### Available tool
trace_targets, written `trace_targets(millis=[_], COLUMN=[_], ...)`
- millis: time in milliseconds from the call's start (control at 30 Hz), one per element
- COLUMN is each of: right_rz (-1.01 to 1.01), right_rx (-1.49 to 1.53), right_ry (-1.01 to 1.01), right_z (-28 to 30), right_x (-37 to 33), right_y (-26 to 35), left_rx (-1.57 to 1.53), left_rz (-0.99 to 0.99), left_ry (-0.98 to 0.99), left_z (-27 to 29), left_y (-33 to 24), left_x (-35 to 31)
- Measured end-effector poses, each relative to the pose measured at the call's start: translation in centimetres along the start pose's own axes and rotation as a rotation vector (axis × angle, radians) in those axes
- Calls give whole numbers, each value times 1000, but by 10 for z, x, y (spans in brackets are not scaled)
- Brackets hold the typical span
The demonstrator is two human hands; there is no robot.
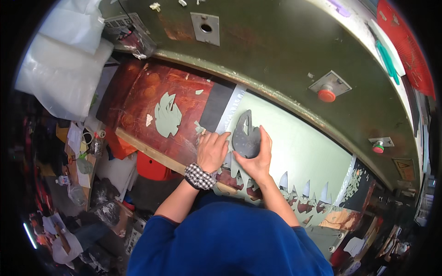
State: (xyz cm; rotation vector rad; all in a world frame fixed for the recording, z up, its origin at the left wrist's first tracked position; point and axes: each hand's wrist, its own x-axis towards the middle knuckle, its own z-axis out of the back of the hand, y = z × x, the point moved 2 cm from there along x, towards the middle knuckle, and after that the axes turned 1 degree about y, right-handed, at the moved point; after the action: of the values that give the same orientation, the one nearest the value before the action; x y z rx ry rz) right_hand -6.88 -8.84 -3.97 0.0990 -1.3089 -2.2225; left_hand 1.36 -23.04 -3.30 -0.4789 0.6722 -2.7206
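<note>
A dark grey, speckled cutting die (245, 140), rounded at the near end with a pointed far end and a slot, lies on a pale green sheet (294, 142). My right hand (258, 158) grips its near right side, thumb at the near edge and fingers along the right. Just left of the die, my left hand (213, 151) rests palm down at the sheet's left edge, fingers stretched forward; their tips are partly hard to make out. Along its near edge, the sheet has several pointed cut-outs, with red-brown board showing through.
A green machine beam (267, 50) with red buttons (326, 95) spans the far side. Green offcuts (168, 115) lie on the red-brown board (138, 92) to the left. A wooden strip (149, 150) edges the board, beside a red stool (153, 168). Small green scraps (352, 186) lie at the right.
</note>
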Motion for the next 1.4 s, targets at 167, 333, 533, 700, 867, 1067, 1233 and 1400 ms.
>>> trace_targets(millis=[167, 333, 533, 700, 867, 1067, 1233, 1400], right_rz=[-302, -337, -464, -363, -245, -18, 89, 61], right_rx=[768, 980, 1313, 1152, 657, 48, -160, -42], right_ry=[9, -18, -70, -334, -289, -53, 6, -574], right_z=[28, 28, 45, 98, 122, 86, 82, 171], right_x=[-1, -4, -3, -18, -36, -21, -21, -44], right_y=[-7, -4, -28, -32, -23, -31, -35, -33], left_rx=[-151, -634, -328, -11, -133, -100, -163, -152], left_rz=[85, 150, 4, 11, 7, -11, -27, 48], left_ry=[33, 49, 41, 107, -91, -98, -172, -315], left_z=[0, -9, -9, -7, -12, -15, -19, -2], left_y=[-10, -36, -18, 5, 0, 1, 3, 14], left_x=[9, 33, 29, 18, 18, 20, 20, -19])
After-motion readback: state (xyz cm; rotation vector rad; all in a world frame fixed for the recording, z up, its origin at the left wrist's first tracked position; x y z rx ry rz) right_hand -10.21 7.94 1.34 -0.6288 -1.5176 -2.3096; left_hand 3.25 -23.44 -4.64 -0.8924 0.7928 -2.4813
